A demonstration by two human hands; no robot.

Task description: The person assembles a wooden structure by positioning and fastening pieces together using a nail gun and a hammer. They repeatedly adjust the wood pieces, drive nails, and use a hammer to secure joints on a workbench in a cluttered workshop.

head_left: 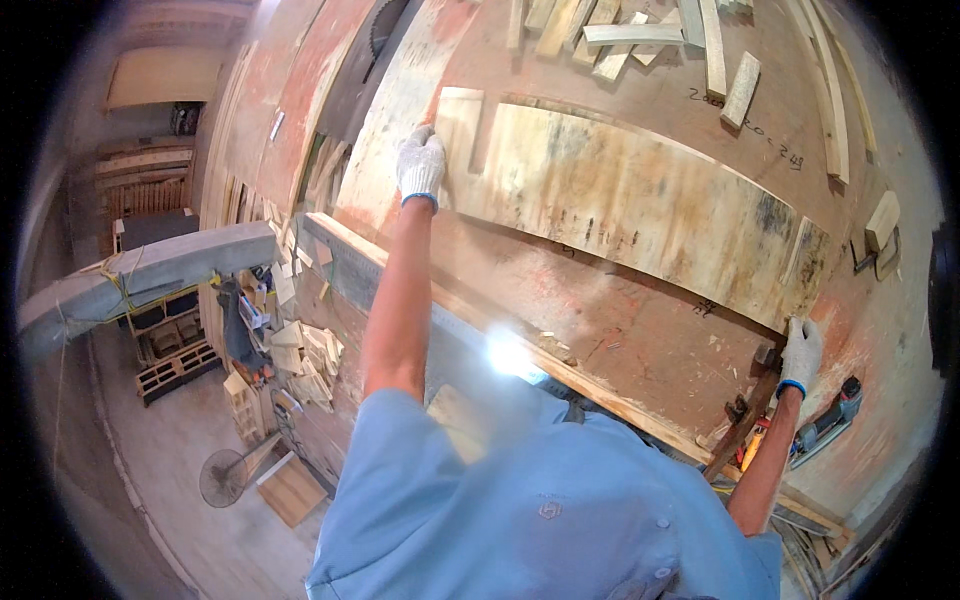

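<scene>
A long, pale wooden panel [620, 185] with brown and dark stains lies across the workbench [560, 290]. Near its left end a narrow slot sets off a short strip of wood [459, 125]. My left hand [420, 165], in a white knitted glove with a blue cuff, is at that strip's left edge with its fingers curled against it. At the panel's near right corner, my right hand [802, 355], gloved the same way, pinches the edge. Some of the fingertips on both hands are hidden.
Loose wooden offcuts [625, 35] lie along the bench's far side. Beside my right forearm is a nail gun [830, 420]. A circular saw blade [385, 28] stands at the upper left. Scrap wood [305, 355] and a round fan [224, 477] are on the lower left.
</scene>
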